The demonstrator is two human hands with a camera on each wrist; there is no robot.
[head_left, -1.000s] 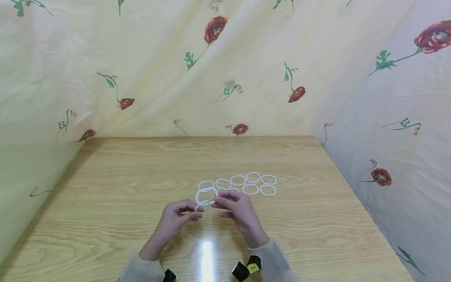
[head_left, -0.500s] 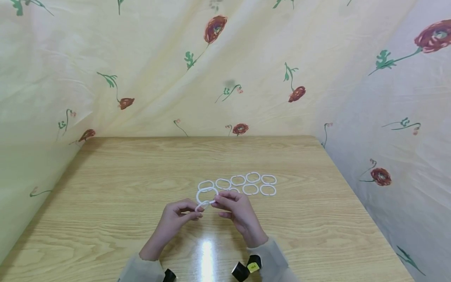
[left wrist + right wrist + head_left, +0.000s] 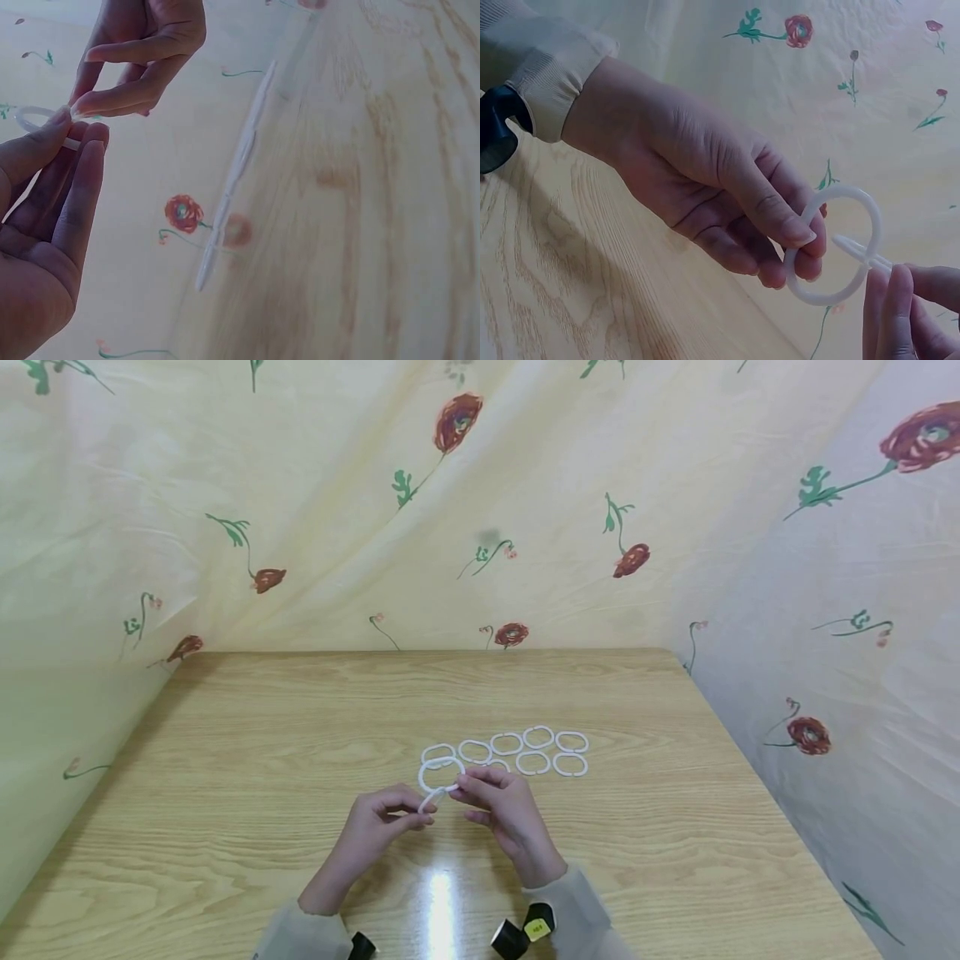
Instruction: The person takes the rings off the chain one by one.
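Observation:
Two white plastic chain links are held above the table. My left hand [image 3: 381, 818] pinches one link [image 3: 428, 800] between thumb and fingertips. The other link [image 3: 877, 221] is an oval ring, pinched by my right hand [image 3: 513, 814] between thumb and index finger. In the right wrist view the two links cross at the larger ring's lower right side, and the left one's end shows inside that ring. Whether they are fully linked I cannot tell. In the left wrist view, my left hand [image 3: 52, 217] holds its ring close to the right fingertips.
Just beyond my hands, several more white links [image 3: 587, 743] lie flat in two rows on the wooden table [image 3: 225, 760]; my right hand partly covers one. Flowered cloth [image 3: 337, 510] hangs behind the table and along both sides. Black wrist devices [image 3: 510, 938] sit near the cuffs.
The link in my left hand has tilted steeper and its lower end has shifted slightly right. My right hand and its ring have hardly moved. The links on the table are unchanged.

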